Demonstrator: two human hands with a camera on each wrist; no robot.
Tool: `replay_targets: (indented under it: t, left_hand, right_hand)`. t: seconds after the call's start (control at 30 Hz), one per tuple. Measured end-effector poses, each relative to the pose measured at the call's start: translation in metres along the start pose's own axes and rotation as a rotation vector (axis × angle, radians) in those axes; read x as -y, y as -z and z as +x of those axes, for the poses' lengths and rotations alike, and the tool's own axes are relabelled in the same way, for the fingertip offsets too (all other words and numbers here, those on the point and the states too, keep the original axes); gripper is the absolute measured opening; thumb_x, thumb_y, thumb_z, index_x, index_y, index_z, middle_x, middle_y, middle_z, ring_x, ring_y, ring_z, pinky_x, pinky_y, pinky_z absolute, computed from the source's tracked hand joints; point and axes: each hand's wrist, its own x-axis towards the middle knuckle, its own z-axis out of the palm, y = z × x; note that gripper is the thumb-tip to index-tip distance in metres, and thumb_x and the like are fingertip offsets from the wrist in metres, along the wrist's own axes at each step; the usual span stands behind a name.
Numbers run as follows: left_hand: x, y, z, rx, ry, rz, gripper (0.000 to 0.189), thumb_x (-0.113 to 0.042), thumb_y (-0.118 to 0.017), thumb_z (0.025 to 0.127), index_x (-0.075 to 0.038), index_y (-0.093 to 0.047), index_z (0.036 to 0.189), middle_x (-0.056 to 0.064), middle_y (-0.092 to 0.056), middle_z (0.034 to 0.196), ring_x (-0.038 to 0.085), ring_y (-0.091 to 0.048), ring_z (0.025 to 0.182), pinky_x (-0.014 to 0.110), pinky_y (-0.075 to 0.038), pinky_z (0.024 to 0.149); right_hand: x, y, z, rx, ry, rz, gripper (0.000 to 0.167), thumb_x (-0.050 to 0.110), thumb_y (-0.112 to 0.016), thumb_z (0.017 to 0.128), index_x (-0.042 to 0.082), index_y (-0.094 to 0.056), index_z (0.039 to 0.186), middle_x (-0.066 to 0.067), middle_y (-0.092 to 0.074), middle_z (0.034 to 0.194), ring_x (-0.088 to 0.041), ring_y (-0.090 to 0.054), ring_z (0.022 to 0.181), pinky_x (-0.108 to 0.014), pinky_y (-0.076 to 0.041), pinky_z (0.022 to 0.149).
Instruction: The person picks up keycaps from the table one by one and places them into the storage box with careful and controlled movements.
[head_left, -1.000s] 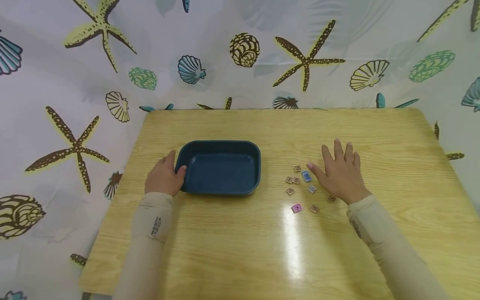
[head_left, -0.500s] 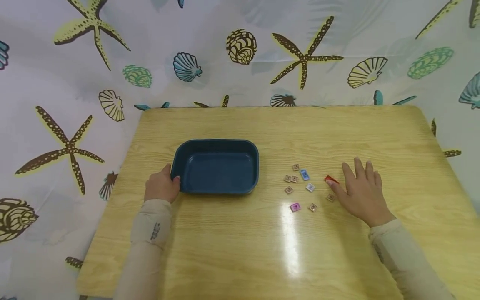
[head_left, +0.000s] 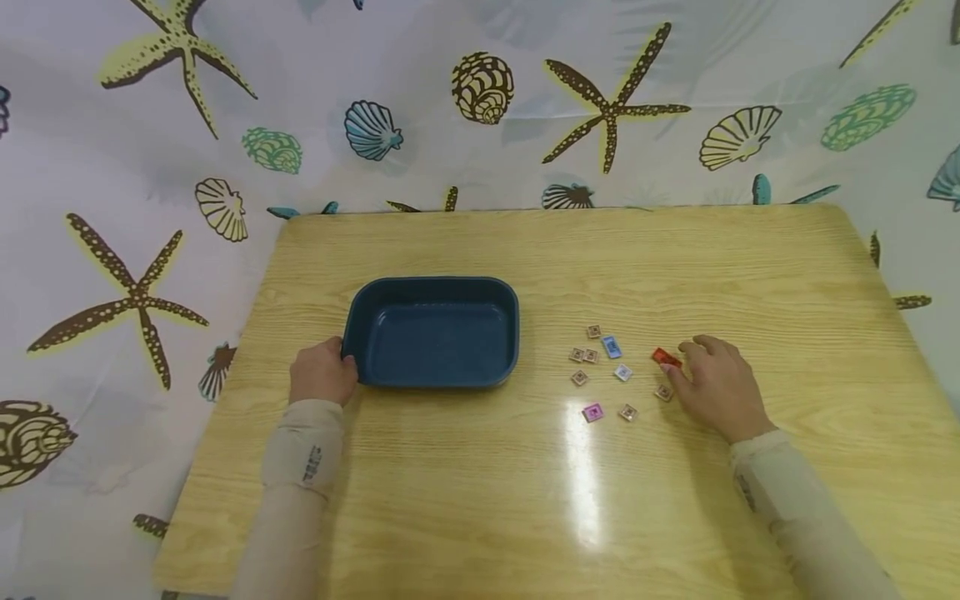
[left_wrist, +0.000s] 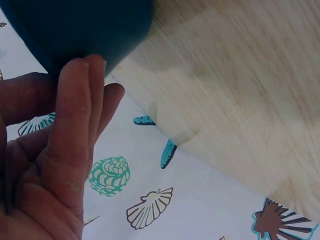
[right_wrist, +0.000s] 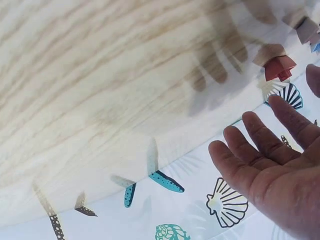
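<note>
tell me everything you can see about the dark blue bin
The dark blue bin is a rounded rectangle with raised walls and a slightly shiny, plastic-looking surface. It sits upright, open top facing up, on the left part of the wood-grain table. The left hand holds its left side.

The marks on the pink tile [head_left: 592, 412] and the tan tiles [head_left: 627, 412] are too small to make out, as is the dark print on the left sleeve [head_left: 311, 465]. In the head view, most fingers of the left hand [head_left: 324, 372] are hidden; the left wrist view crops that hand and the tray [left_wrist: 95, 30]. Whether the thumb of the right hand [head_left: 716, 387] touches the red block [head_left: 665, 357] cannot be told. The right wrist view cuts off that hand and a blurred blue piece [right_wrist: 315, 47]. Most of the near edge of the tabletop [head_left: 465, 492] falls below the head view.
</note>
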Motion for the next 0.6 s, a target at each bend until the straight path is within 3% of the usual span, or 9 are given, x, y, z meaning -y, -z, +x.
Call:
replay_targets:
  t: [0.3, 0.6]
  left_hand:
    - [0.0005, -0.0045, 0.0003, -0.02, 0.009, -0.019, 0.036, -0.015, -0.05, 0.091, 0.005, -0.062, 0.118, 0.028, -0.067, 0.109, 0.048, -0.063, 0.1, 0.055, -0.049, 0.087]
    - [0.0006, -0.0042, 0.0014, -0.007, 0.028, -0.039, 0.045, -0.014, -0.051, 0.09, 0.002, -0.052, 0.132, 0.029, -0.061, 0.122, 0.051, -0.058, 0.11, 0.057, -0.045, 0.095]
  right_hand:
    - [-0.0021, -0.0065, 0.0023, 0.065, -0.02, -0.007, 0.029, 0.017, -0.07, 0.082, -0.009, -0.066, 0.093, -0.033, -0.064, 0.103, -0.05, -0.061, 0.093, -0.06, -0.05, 0.075]
    - [-0.0018, -0.0093, 0.002, 0.032, -0.021, -0.001, 0.023, 0.013, -0.071, 0.081, -0.008, -0.067, 0.089, -0.031, -0.065, 0.098, -0.05, -0.062, 0.089, -0.059, -0.051, 0.07]
